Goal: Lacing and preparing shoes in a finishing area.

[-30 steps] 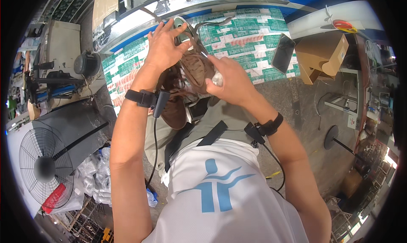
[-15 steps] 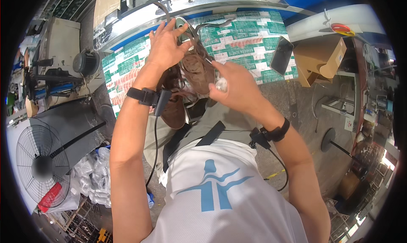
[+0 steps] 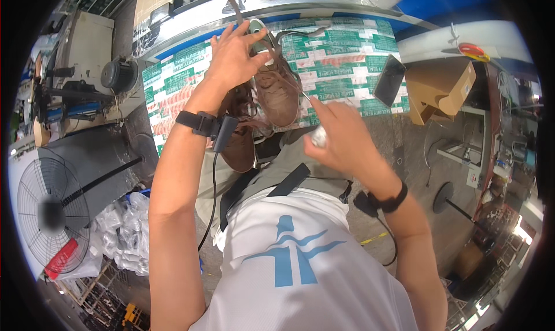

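A brown lace-up shoe (image 3: 278,102) rests on the table, its toe toward me and its laces loose. My left hand (image 3: 236,58) grips it near the collar and tongue, thumb and index finger on the upper. In my right hand (image 3: 342,133) is a thin metal pick with a whitish handle (image 3: 318,137). Its shaft points at the shoe's lacing on the right side; whether the tip touches a lace cannot be made out. A second brown shoe (image 3: 238,150) lies left of the first, partly hidden by my left wrist and its strap.
Green-and-white printed tape covers the table (image 3: 341,71). A dark phone (image 3: 389,81) lies at its right, beside an open cardboard box (image 3: 442,88). A metal machine rail (image 3: 312,4) runs along the far edge. A floor fan (image 3: 53,209) and plastic-wrapped bundles (image 3: 124,233) stand left.
My right hand has drawn back a little to the right with the pick, away from the shoe. My left hand keeps its grip on the shoe.
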